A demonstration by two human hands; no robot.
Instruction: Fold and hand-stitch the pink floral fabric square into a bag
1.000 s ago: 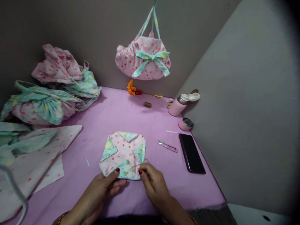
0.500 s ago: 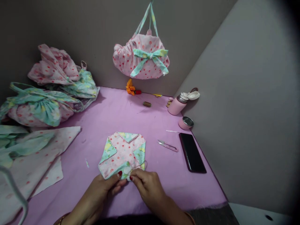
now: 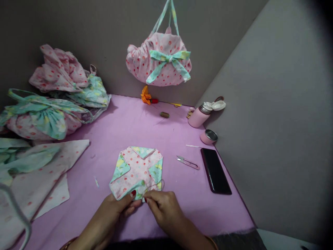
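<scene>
A hexagon-like fabric piece (image 3: 139, 168), pink with red dots, lies on the cloth with green floral corners folded inward. My left hand (image 3: 121, 206) grips its near edge, red-nailed thumb on top of the near green flap and fingers underneath. Just right of that thumb, my right hand (image 3: 163, 208) is closed in a pinch at the same flap. It seems to hold a fine sewing needle, largely hidden by the fingertips. A thin dark thread (image 3: 163, 183) loops up beside the right fingers, over the piece's right edge.
Thread snips (image 3: 187, 162) and a black phone (image 3: 216, 171) lie to the right. Behind them stand a pink bottle (image 3: 199, 117) and its cup (image 3: 208, 137). A thread spool (image 3: 164, 115) lies farther back. Fabric bags (image 3: 47, 119) and loose cloth (image 3: 49, 173) fill the left; a bag (image 3: 163, 60) hangs above.
The view has shifted slightly, so the background things sit a little differently. Both hands keep nearly the same hold on the fabric piece; the right fingers have moved very little.
</scene>
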